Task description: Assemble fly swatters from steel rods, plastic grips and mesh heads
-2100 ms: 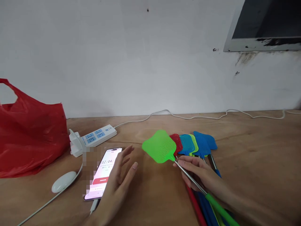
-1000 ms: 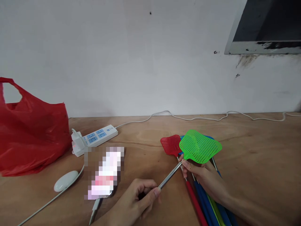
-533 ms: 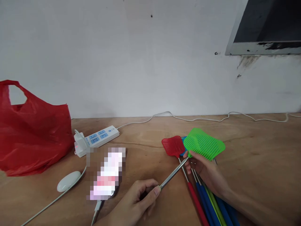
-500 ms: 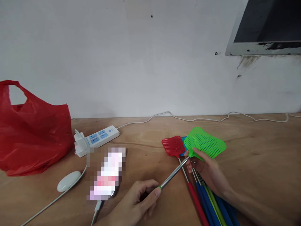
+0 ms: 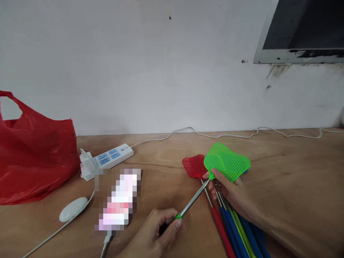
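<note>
One green swatter [image 5: 227, 161], pinched by left hand [image 5: 158, 227] at grip and right hand [image 5: 238, 193] at neck, slants over swatter bundle [image 5: 236, 227], near right. Tabletop [image 5: 303, 172] extends rightward; far edge meets wall [image 5: 120, 71]. Left: red bag [image 5: 37, 157], contents hidden.

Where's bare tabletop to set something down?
Bare wood: right of the right hand, up to the white cable; also between the phone and red swatter, beyond the left hand. Crowded: around the right hand, with the held green swatter beside bundled handles; and the left side, with red bag, power strip and white oval device.
</note>
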### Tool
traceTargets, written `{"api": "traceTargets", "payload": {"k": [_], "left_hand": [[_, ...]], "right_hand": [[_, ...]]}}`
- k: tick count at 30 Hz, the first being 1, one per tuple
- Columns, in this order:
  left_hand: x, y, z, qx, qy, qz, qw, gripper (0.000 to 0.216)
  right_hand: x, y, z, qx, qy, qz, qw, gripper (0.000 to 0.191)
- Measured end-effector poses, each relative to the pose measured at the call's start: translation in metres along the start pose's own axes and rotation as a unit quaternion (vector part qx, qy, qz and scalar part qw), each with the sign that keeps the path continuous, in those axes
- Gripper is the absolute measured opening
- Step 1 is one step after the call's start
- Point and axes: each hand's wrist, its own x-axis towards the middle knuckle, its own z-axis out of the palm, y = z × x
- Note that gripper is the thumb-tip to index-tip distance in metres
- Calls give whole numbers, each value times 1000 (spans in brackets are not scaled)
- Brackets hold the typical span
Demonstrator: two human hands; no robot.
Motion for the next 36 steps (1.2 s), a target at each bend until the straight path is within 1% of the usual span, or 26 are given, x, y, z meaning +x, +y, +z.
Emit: {"api": "traceTargets", "payload": {"k": [3,6,11,16,19,21,23,26,30,33,36], "left_hand": [[-1,0,0,16,-2,-12,1000,61],[-3,-2,-1,37,2,-18,999,60],[-5,-6,0,67,21,-10,997,56],[-4,0,1,85,21,9,996,61],[-2,-1,1,47,19,5,999,65],[0,-4,3,-14,-6,-11,1000,69],[3,-6,4,-68,-18,-24,997,71],[5,-5,3,-97,-17,-17,995,69],[5,1,-4,-82,-19,12,996,59],[5,2,-8,-67,-8,18,998,54],[5,0,-9,-51,-14,13,998,49]], "right_hand": [[-6,2,4,-28,-51,24,998,39],[-11,3,7,-38,-84,23,995,41],[-13,1,8,-48,-102,12,994,38],[-13,5,10,-35,-106,9,994,36],[-14,4,12,-38,-110,7,993,34],[-16,2,15,-53,-122,13,991,29],[-18,1,17,-68,-134,26,988,29],[-18,0,18,-84,-119,36,989,31],[-15,1,15,-77,-86,44,992,35],[-13,0,14,-57,-89,63,992,36],[-13,-1,15,-83,-91,81,989,41]]}}
